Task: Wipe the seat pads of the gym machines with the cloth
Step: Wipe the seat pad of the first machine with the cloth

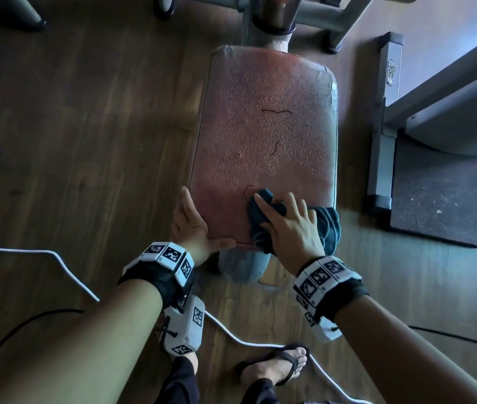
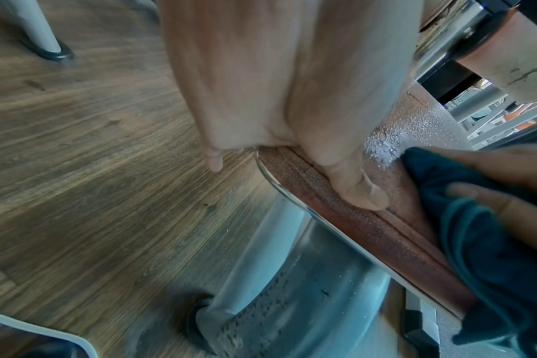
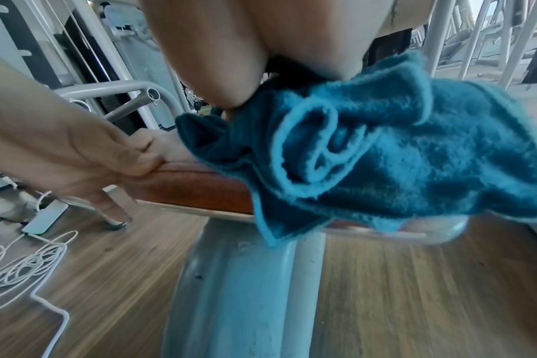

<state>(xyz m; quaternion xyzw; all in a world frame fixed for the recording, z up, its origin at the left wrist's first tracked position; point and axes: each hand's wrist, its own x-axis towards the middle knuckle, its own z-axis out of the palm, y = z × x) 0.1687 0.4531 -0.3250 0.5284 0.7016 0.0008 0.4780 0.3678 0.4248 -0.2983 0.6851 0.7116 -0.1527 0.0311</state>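
Teal cloth (image 1: pixel 263 217) lies bunched under my right hand (image 1: pixel 289 225) at the pad's (image 1: pixel 263 126) near edge, my fingers spread flat and pressing it down, part of it hanging over the near right corner. From the head view my left hand (image 1: pixel 193 225) braces the near left corner, fingers straight along the side and thumb along the front edge. Most of the red, pebbled pad beyond the cloth looks speckled with droplets and a few dark stray threads. From the left wrist, my thumb (image 2: pixel 353 184) rests on the pad's seam (image 2: pixel 347 213) above a metal rim, with the cloth just beside it. From the right wrist, the cloth (image 3: pixel 383 155) drapes over the front edge above the grey post (image 3: pixel 239 290). I judge the loose hanging part could slip off the corner if I press only on the bunch. Around me are wood-look floor (image 1: pixel 85 112), white cables (image 3: pixel 22 266) and grey machine frames.
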